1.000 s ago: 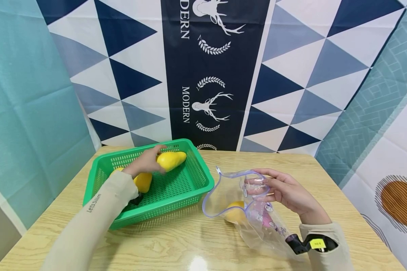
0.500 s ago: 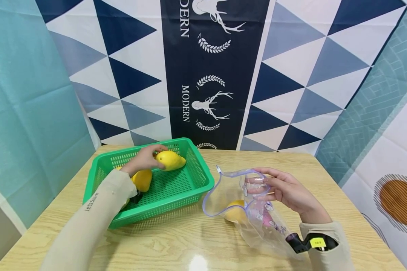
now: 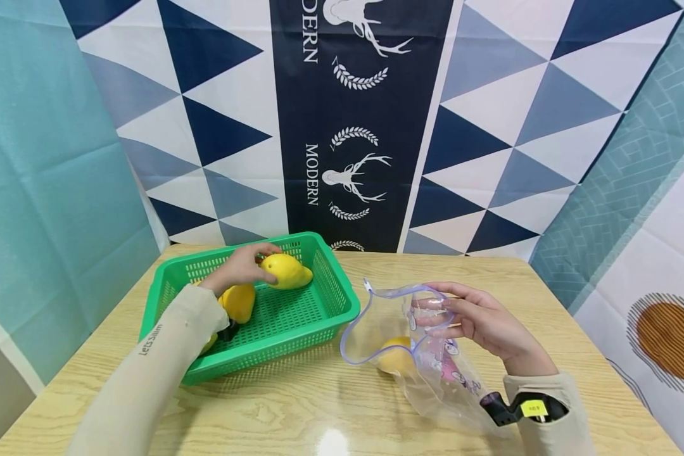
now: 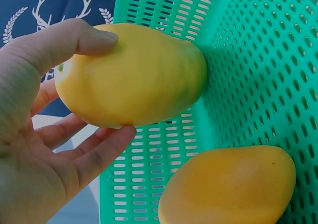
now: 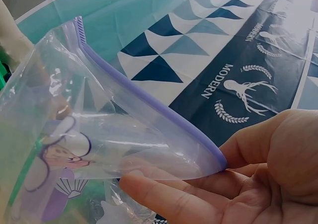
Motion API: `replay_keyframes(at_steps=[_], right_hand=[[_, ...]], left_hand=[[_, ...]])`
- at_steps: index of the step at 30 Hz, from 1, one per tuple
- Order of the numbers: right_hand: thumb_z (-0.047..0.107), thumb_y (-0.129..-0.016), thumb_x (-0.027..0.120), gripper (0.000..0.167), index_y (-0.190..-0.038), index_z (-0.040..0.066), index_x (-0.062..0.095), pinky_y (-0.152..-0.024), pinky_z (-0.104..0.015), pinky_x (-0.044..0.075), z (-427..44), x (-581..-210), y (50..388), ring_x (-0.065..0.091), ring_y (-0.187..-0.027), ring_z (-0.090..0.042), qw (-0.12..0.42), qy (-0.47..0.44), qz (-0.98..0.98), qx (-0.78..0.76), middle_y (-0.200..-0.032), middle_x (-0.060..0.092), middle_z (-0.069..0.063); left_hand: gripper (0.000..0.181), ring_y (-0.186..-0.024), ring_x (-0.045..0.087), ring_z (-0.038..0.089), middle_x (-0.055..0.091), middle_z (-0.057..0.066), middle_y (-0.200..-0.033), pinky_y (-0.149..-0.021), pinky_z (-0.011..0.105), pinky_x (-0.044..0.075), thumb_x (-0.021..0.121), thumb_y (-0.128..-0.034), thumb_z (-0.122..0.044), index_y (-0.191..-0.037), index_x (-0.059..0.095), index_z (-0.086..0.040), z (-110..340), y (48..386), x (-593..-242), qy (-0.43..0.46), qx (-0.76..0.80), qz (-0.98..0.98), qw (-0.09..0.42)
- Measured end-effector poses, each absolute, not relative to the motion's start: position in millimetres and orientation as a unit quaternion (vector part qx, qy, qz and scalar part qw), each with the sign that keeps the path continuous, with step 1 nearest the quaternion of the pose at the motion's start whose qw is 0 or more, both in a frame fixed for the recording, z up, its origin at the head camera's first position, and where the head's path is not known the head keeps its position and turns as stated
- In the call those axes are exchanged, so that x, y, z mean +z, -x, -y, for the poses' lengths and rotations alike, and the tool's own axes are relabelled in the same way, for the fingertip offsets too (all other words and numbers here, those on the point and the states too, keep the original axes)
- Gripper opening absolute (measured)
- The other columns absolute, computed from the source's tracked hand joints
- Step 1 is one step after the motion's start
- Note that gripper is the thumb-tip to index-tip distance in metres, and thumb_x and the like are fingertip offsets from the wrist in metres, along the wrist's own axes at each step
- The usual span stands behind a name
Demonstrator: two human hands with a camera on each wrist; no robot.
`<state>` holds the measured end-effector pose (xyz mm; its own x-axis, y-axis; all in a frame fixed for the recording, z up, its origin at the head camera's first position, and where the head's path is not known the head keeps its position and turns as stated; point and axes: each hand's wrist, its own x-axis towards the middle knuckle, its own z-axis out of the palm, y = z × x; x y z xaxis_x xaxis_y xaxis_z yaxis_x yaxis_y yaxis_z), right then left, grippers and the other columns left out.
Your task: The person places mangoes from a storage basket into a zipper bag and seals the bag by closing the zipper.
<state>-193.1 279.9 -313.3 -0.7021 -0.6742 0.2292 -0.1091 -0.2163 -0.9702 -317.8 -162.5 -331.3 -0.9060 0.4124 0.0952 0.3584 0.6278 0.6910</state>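
Observation:
My left hand (image 3: 244, 266) grips a yellow mango (image 3: 285, 270) by its near end inside the green basket (image 3: 285, 345). In the left wrist view the thumb lies on top of this mango (image 4: 131, 77) and the fingertips are beneath it; another mango (image 4: 231, 186) lies beside it. At the right, my right hand (image 3: 484, 323) holds the purple-edged rim of a clear zip bag (image 3: 444, 380), whose mouth gapes toward the basket. One mango (image 3: 396, 358) shows through the bag. The right wrist view has the bag's corner (image 5: 211, 159) between thumb and fingers.
More mangoes (image 3: 239, 304) lie in the basket's left part, partly hidden by my left forearm. Bag and basket stand on a wooden table (image 3: 285, 411), backed by a patterned cloth (image 3: 353, 126). Bare wood separates the basket from the bag.
The fingers of my left hand have settled round the mango, and its near end has shifted very slightly. My right hand and the bag have stayed almost still.

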Motion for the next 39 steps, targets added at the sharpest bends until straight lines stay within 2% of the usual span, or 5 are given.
replay_keyframes(at_steps=[12,19,31,39], right_hand=[[0.0,-0.108,0.026,0.044,-0.14,0.013,0.054,-0.085,-0.04,0.055,-279.9,-314.0,192.8,0.066,-0.112,-0.027,0.201,0.331,-0.593,-0.706,-0.131,0.064,-0.009],[-0.002,-0.107,0.026,0.046,-0.138,0.013,0.056,-0.084,-0.039,0.056,-279.2,-314.3,192.1,0.067,-0.111,-0.026,0.199,0.326,-0.592,-0.71,-0.131,0.065,-0.008],[-0.001,-0.108,0.028,0.044,-0.138,0.014,0.057,-0.084,-0.039,0.056,-280.0,-314.6,190.7,0.067,-0.11,-0.025,0.194,0.32,-0.6,-0.707,-0.13,0.065,-0.007],[0.0,-0.108,0.026,0.045,-0.139,0.013,0.055,-0.085,-0.04,0.056,-279.9,-313.6,192.5,0.066,-0.111,-0.026,0.198,0.331,-0.598,-0.703,-0.131,0.064,-0.008]], left_hand=[[0.059,-0.105,0.06,0.038,0.056,0.022,-0.13,-0.085,0.045,0.052,0.078,-0.0778,-0.009,-0.133,0.058,-0.002,161.1,314.2,-324.3,-0.209,0.4,-0.892,0.023],[0.062,-0.116,0.055,0.044,0.051,0.024,-0.138,-0.092,0.051,0.05,0.078,-0.081,-0.01,-0.138,0.054,-0.002,165.4,312.3,-318.0,-0.203,0.415,-0.887,0.013],[0.066,-0.126,0.049,0.042,0.05,0.018,-0.142,-0.099,0.057,0.044,0.08,-0.0823,-0.011,-0.142,0.052,-0.008,167.9,309.0,-306.8,-0.187,0.443,-0.877,-0.011],[0.066,-0.127,0.048,0.04,0.048,0.017,-0.143,-0.096,0.052,0.05,0.08,-0.0833,-0.008,-0.142,0.051,-0.007,163.7,304.6,-300.3,-0.203,0.476,-0.855,-0.025]])
